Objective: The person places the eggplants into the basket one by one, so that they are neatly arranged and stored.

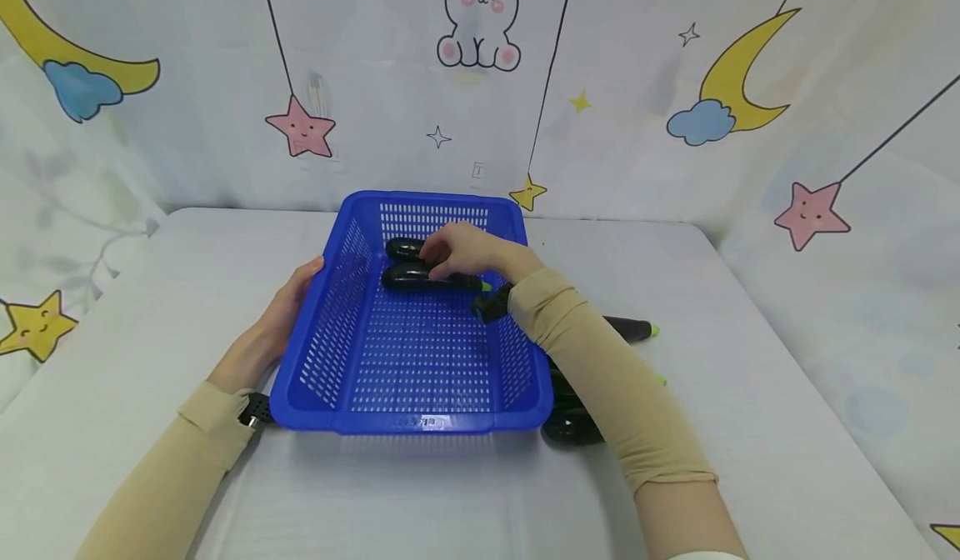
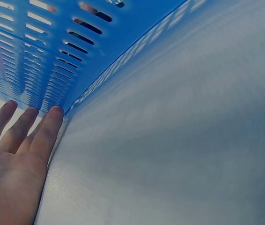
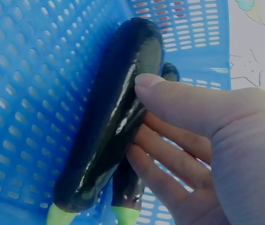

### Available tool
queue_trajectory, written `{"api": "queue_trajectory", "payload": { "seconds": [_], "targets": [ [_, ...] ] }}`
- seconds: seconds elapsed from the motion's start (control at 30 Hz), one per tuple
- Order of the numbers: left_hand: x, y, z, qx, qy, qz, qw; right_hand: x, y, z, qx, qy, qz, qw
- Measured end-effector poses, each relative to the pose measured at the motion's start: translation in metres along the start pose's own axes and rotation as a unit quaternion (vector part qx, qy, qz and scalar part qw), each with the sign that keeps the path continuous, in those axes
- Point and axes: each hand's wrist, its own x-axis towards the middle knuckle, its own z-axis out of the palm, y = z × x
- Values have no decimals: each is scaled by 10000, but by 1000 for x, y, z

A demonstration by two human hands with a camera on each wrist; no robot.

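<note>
Inside the blue basket (image 1: 420, 352), two dark, glossy eggplants lie side by side near the far end, their green stem ends toward the right. My right hand (image 1: 471, 252) reaches in over them. Its thumb rests on the nearer eggplant (image 3: 109, 112), and the other fingers lie along that eggplant's side, by the farther eggplant (image 1: 403, 249). My left hand (image 1: 288, 302) is at the basket's left side, its fairly straight fingertips (image 2: 54, 112) right at the slotted wall. More eggplants (image 1: 573, 427) lie outside on the right, partly hidden by my right forearm.
A white-covered table (image 1: 187, 293) carries the basket. Behind it hangs a white cloth (image 1: 375, 85) printed with stars, moons and a rabbit. One eggplant (image 1: 632, 329) shows its green end past my right sleeve (image 1: 600, 360).
</note>
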Motion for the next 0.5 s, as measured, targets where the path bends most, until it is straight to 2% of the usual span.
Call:
{"api": "queue_trajectory", "payload": {
  "seconds": [0.17, 0.4, 0.5],
  "targets": [
    [-1, 0, -2, 148, 150, -46, 9998, -1, -1, -3, 71, -24, 1, 10000],
    [-2, 0, -1, -85, -111, -40, 9999, -12, -7, -16, 151, -129, -87, 9998],
    [-1, 0, -1, -56, -60, -59, 9999, -19, -7, -24, 125, -120, -104, 9998]
  ]
}}
